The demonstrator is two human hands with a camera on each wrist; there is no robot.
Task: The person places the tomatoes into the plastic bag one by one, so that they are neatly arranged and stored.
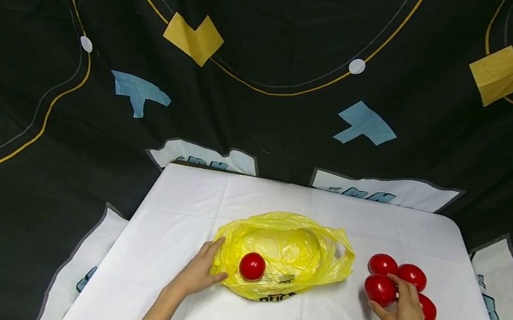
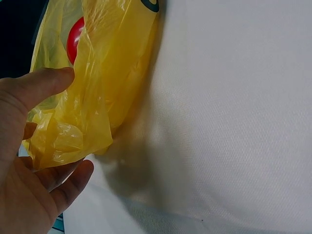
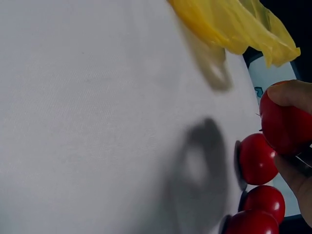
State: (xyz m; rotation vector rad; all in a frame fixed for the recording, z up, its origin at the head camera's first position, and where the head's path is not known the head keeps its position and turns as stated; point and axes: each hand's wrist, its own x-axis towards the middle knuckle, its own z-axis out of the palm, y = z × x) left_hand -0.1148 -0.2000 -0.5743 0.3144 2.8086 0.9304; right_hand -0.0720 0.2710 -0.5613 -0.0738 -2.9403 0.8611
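Near yellow bag point(image 1: 296, 224), right grip point(image 1: 405, 316) holds tomato point(image 1: 379, 289).

A red tomato point(image 1: 428, 309) partly behind the right hand point(image 1: 405, 316), yellow bag point(image 2: 124, 58) cropped at the left wrist view's top

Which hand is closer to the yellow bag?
Left. The left hand grips the left end of the yellow plastic bag; the right hand is off to its right, holding a tomato.
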